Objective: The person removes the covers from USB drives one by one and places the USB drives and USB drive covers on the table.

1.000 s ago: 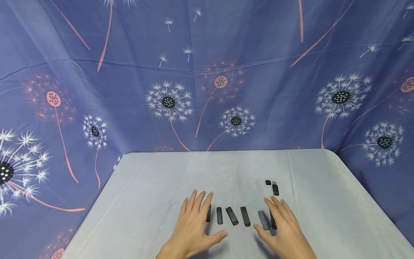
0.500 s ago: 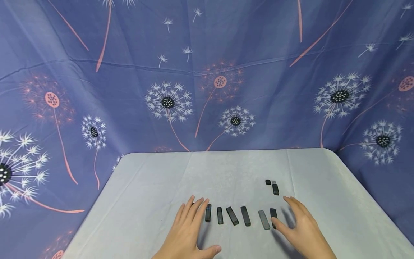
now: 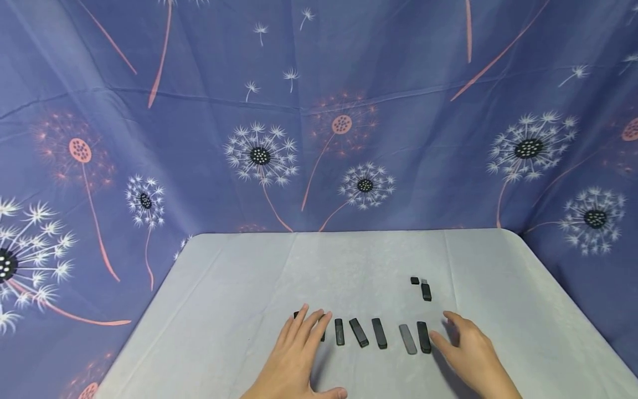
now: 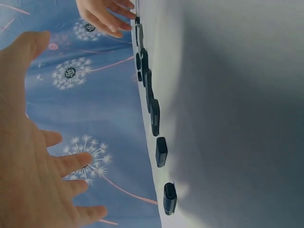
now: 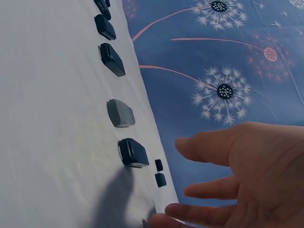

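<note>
Several dark USB sticks lie in a loose row on the table. My left hand (image 3: 294, 354), fingers spread, is held over the row's left end and partly hides two of them, one a black USB stick (image 4: 170, 198). Nothing is in its grasp. To the right, my right hand (image 3: 471, 349) hovers with thumb and fingers apart, its thumb tip close beside the rightmost black USB stick (image 3: 423, 337). A grey USB stick (image 3: 407, 339) lies just left of that one. Further left are a dark stick (image 3: 379, 333), a tilted stick (image 3: 358, 332) and a smaller stick (image 3: 339, 332).
Behind the row's right end lies an uncapped black USB stick (image 3: 426, 291), its metal plug showing, with a small black cap (image 3: 415, 280) beside it. The white-covered table (image 3: 239, 277) ends at a blue dandelion-print curtain (image 3: 423, 183).
My right hand has moved right, uncovering the rightmost black USB stick. My left hand has drawn slightly down toward me. The USB sticks lie as before.
</note>
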Available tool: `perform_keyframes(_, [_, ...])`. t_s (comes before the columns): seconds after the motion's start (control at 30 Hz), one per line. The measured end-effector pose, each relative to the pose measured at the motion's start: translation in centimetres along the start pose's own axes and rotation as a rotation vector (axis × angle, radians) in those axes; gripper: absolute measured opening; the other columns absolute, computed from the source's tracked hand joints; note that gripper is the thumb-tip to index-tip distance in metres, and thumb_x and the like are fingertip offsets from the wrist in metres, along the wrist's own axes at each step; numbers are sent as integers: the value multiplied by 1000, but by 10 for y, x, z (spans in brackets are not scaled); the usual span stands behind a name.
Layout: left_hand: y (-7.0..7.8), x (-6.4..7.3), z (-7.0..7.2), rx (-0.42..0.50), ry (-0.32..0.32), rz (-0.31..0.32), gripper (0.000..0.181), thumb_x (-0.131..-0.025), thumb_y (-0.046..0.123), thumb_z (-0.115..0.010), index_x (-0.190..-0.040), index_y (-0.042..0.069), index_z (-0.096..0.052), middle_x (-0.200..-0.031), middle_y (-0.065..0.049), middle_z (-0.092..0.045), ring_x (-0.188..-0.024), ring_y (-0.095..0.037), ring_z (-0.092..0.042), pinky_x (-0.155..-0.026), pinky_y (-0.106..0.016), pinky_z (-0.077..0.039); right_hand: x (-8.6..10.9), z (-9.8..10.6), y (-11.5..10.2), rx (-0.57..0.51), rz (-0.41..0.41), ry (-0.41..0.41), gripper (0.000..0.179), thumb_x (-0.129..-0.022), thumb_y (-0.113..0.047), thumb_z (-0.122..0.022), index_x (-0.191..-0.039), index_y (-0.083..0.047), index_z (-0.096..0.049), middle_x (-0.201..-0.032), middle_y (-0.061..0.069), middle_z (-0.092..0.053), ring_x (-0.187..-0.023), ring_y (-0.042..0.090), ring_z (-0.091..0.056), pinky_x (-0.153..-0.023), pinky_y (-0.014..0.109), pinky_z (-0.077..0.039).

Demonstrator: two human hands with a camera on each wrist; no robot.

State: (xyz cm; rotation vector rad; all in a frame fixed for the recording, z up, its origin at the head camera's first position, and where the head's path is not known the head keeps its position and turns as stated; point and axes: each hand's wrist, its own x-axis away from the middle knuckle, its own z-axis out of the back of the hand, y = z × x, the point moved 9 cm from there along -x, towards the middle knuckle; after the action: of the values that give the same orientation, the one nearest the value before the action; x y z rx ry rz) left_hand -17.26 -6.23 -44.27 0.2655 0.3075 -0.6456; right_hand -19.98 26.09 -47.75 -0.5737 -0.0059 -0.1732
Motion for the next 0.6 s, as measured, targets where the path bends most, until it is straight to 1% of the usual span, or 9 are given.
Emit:
perform_keyframes(0.03, [0,0,0,-4,4,-3,119,-76,83,-67,-166,23,-18,-159,-1,-41,-154,-34,-32,-110,-62,-42,-1,-2,0,-8,-11,-4,66,-94,-33,-74,-133,17,-55,-113,32,-66,-95,40,-67,-83,56,-56])
perform_keyframes(0.1, [2,-1,1,-10,14,-14,121,-75,83,-68,-166,22,-18,-158,-1,-41,-154,-34,-31,-110,-62,-42,-3,-5,0,-24,-30,-11,62,-93,-31,-75,-128,17,-58,-102,23,-69,-86,27,-66,-73,50,-57])
perform_keyframes(0.17, [2,-1,2,-11,21,-17,122,-75,83,-69,-166,23,-17,-158,-1,-42,-154,-33,-30,-110,-61,-42,-5,-9,-1,-36,-37,-15,57,-93,-29,-75,-123,18,-61,-97,19,-70,-84,25,-66,-71,48,-57])
perform_keyframes(0.23, [2,-1,3,-12,26,-22,122,-74,83,-69,-166,23,-16,-158,-1,-42,-154,-33,-29,-111,-61,-41,-6,-10,-3,-43,-44,-10,53,-92,-27,-74,-120,17,-63,-92,13,-70,-84,24,-67,-73,48,-57])
perform_keyframes(0.37, [3,-2,5,-20,39,-31,122,-74,83,-70,-166,22,-18,-157,-1,-43,-154,-33,-30,-110,-61,-42,-8,-14,-5,-57,-57,4,47,-92,-24,-74,-115,17,-66,-81,3,-65,-80,22,-64,-72,47,-57])
perform_keyframes(0.47, [4,-2,6,-34,54,-38,120,-74,83,-70,-166,21,-21,-155,0,-44,-153,-33,-32,-108,-61,-44,-8,-17,-5,-65,-70,10,44,-92,-21,-74,-112,17,-67,-76,1,-63,-76,21,-63,-69,46,-56])
perform_keyframes(0.6, [4,0,7,-68,81,-45,116,-76,83,-67,-165,20,-25,-154,2,-45,-152,-32,-35,-108,-59,-45,-8,-20,-5,-73,-88,17,38,-92,-18,-73,-108,16,-68,-74,2,-63,-72,20,-60,-65,43,-55])
